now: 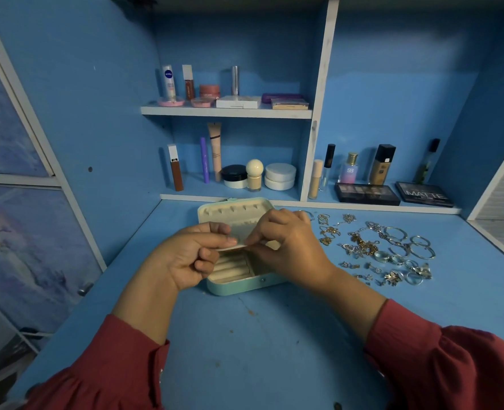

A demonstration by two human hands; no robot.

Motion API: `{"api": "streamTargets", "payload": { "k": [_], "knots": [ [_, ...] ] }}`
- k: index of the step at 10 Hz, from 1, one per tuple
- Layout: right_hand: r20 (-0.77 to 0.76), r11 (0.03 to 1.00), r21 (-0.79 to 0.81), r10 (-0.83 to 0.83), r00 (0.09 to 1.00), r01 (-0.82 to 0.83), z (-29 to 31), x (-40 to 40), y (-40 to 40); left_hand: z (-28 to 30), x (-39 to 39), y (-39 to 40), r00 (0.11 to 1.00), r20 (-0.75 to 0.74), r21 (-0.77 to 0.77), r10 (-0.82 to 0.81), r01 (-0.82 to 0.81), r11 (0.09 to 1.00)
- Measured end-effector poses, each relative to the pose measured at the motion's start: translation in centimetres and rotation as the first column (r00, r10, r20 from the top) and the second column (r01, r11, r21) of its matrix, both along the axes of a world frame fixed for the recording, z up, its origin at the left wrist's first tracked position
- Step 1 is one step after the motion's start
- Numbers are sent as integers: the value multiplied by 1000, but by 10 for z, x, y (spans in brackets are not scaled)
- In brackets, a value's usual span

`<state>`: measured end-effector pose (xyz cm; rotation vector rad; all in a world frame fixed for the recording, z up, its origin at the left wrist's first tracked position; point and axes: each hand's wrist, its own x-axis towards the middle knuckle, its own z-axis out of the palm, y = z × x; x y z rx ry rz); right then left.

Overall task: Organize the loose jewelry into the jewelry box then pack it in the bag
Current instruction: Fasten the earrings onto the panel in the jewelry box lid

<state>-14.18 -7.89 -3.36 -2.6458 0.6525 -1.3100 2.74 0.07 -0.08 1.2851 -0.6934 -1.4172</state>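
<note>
Both hands, left hand point(190, 255) and right hand point(283, 244), pinch a thin cream flap point(230, 247), probably an insert, over the open mint-green jewelry box point(239, 284). A hard tug might tear it. Right of the pinch, loose silver and gold jewelry point(384, 250) lies untouched; beyond, the raised lid point(233, 213) and cosmetics shelves point(227, 112).

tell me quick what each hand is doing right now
Left hand: pinching the thin cream flap over the open jewelry box.
Right hand: pinching the same flap.
</note>
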Motion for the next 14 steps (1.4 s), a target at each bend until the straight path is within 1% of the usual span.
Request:
{"api": "streamTargets", "payload": {
  "k": [1,2,3,4,5,6,7,8,10,12,13,14],
  "knots": [
    [-99,993,104,70,993,-59,5,-6,-3,0,-1,1,998,56,-4,-17,17,1000],
    [-77,902,388,237,969,-189,19,-19,-7,1,-1,2,997,71,3,-17,17,1000],
    [-36,793,594,198,980,-138,36,-42,-16,1,-1,2,997,81,13,-18,17,1000],
    [-97,753,658,111,989,-20,45,-66,-29,0,-1,1,996,88,13,-20,19,1000],
    [-352,720,673,109,930,170,52,-86,-38,0,0,0,994,104,18,-32,30,999],
    [-579,702,627,128,805,339,57,-97,-39,0,1,0,991,130,23,-45,42,999],
    [-698,686,563,96,709,461,59,-103,-40,0,1,0,990,136,22,-44,42,999],
    [-778,680,502,85,623,534,60,-103,-38,0,1,-1,991,131,18,-36,34,999],
    [-867,699,361,9,498,617,58,-102,-39,1,0,0,992,129,24,-15,12,1000],
    [-892,723,311,-2,452,616,55,-97,-37,2,-1,0,992,127,24,-18,15,1000],
    [-899,730,299,-2,439,615,53,-96,-37,2,-1,1,992,123,21,-15,13,1000],
    [-896,729,317,19,444,607,52,-95,-37,2,-1,1,993,121,19,-12,10,1000]
  ]
}}
